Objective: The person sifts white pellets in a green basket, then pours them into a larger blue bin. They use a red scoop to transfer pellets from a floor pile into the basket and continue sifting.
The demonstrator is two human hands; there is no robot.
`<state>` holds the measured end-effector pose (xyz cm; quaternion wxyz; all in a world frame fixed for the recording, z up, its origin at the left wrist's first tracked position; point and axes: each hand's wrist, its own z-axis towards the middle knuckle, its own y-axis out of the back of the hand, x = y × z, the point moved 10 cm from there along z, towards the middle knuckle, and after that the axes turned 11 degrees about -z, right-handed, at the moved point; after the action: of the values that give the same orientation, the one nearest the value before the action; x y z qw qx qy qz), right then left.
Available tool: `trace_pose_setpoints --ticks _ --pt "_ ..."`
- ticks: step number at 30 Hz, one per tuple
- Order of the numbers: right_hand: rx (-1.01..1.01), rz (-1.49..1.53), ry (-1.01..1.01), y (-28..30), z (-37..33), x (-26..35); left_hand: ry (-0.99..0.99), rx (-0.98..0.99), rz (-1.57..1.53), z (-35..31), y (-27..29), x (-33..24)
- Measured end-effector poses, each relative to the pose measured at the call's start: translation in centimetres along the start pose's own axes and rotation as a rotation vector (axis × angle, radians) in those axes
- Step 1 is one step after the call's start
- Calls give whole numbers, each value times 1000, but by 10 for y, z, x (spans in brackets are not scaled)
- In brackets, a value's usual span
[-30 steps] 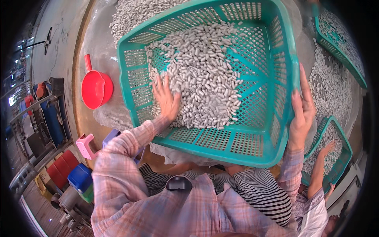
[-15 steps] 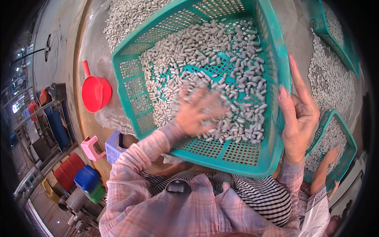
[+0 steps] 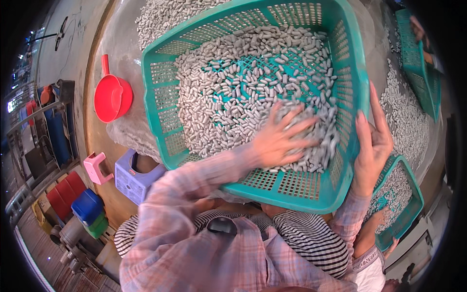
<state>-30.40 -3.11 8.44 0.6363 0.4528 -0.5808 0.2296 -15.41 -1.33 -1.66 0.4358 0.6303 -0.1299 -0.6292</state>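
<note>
A large green plastic basket with latticed walls lies tilted before me. Many small grey-white capsule-shaped pieces cover much of its floor, with bare green lattice showing in the middle. My left hand is spread flat over the pieces in the near right part of the basket, its fingers apart and slightly blurred. At the basket's right rim is my right hand, with the thumb and fingers against the outer side of the wall, supporting it.
A red dipper lies on a clear plastic sheet at left, near a pink stool and a purple stool. More pieces are heaped beyond the basket. At right, a person's hand reaches into another green basket; a third basket stands farther off.
My left hand has swept right across the basket, and pieces have gathered near its right side. My right hand stays at the rim. The third basket at far right looks more tilted.
</note>
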Motion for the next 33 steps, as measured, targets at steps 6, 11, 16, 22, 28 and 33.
trace_pose_setpoints --ticks 6,11,16,22,28,33 --pt "8 9 6 -6 -2 -4 277 -39 319 -71 82 128" --pt "32 1 58 -36 -29 15 768 -291 149 -3 91 133" --pt "14 102 -51 -44 -37 -1 10 -49 -102 -51 8 7" --pt "-26 0 -26 -36 -29 -1 328 52 277 -156 107 145" --pt "38 34 -38 -45 -44 -1 519 -477 177 -47 93 121" --pt "18 14 -46 -32 -32 1 11 33 147 -70 3 16"
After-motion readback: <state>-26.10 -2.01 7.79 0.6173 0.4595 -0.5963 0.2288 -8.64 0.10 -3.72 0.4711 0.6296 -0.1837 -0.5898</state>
